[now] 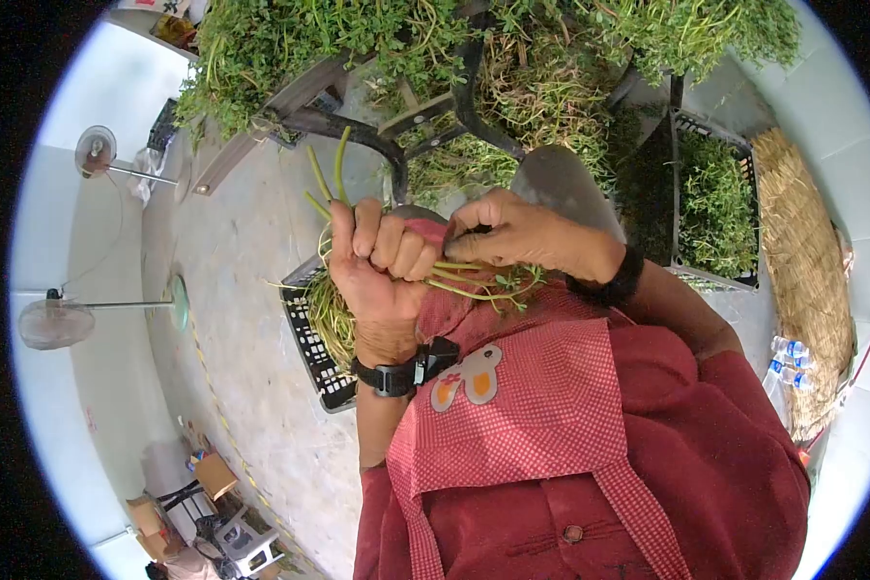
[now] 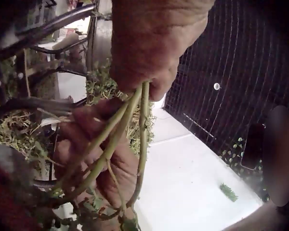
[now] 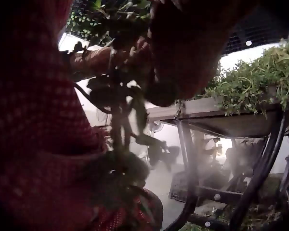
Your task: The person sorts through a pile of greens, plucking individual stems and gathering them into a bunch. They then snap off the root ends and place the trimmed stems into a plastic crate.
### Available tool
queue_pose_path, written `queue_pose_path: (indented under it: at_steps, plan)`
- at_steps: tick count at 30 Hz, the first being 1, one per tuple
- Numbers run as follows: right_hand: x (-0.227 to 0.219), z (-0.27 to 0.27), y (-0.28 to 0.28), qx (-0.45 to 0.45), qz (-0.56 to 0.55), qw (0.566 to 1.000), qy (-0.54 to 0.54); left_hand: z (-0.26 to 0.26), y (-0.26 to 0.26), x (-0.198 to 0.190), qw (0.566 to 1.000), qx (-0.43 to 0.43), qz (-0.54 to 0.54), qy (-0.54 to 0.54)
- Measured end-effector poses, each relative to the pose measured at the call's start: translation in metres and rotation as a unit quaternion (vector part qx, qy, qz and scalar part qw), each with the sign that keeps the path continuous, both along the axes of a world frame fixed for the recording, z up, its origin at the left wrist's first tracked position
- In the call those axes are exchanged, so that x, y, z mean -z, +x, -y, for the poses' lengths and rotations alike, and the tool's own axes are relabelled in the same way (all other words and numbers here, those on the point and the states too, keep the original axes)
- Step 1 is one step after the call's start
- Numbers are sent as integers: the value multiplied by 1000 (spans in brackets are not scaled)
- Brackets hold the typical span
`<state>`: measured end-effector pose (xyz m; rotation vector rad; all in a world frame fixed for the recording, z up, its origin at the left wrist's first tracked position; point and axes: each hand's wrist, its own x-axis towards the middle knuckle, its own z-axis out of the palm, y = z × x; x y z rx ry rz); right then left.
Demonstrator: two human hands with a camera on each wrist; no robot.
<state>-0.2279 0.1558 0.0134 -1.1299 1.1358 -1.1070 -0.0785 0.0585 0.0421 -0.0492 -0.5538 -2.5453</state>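
Note:
My left hand [image 1: 382, 253] grips a small bunch of leafy green stems [image 1: 462, 280] in its fist. The cut ends poke out above the thumb side, while the leafy ends reach right across the apron. Close beside the fist, my right hand [image 1: 522, 234] has its thumb and fingers bent together, pinching at the stems. In the left wrist view the stems [image 2: 116, 132] hang from the left fist [image 2: 154, 45], with the right hand [image 2: 113, 166] behind them. Dark, blurred leaves [image 3: 120, 125] hang below the shadowed right hand [image 3: 183, 53] in the right wrist view.
A table heaped with greens [image 1: 329, 39] stands ahead, its curved metal legs [image 1: 358, 130] near the knees. Beside the left forearm is a black crate [image 1: 333, 391] of stems. More greens fill a crate [image 1: 715, 208] at right, near a rolled straw mat [image 1: 797, 271]. Fans stand at left.

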Motion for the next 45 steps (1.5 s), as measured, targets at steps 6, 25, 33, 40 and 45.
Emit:
queue_pose_path:
  at_steps: [6,25,33,40,45]
  plan:
    - [33,13,-33,137,131,981,49,-1,7,-13,997,25,-72,-12]
    - [71,5,-39,116,-20,993,11,15,16,-17,995,-43,-92,12]
    - [4,-12,-66,139,141,980,-5,27,14,-8,989,-121,-56,69]
    - [-31,1,-29,34,-255,944,-208,29,12,1,985,-141,-23,94]
    - [-37,0,-13,-24,-402,909,-112,29,11,2,984,-157,-5,86]
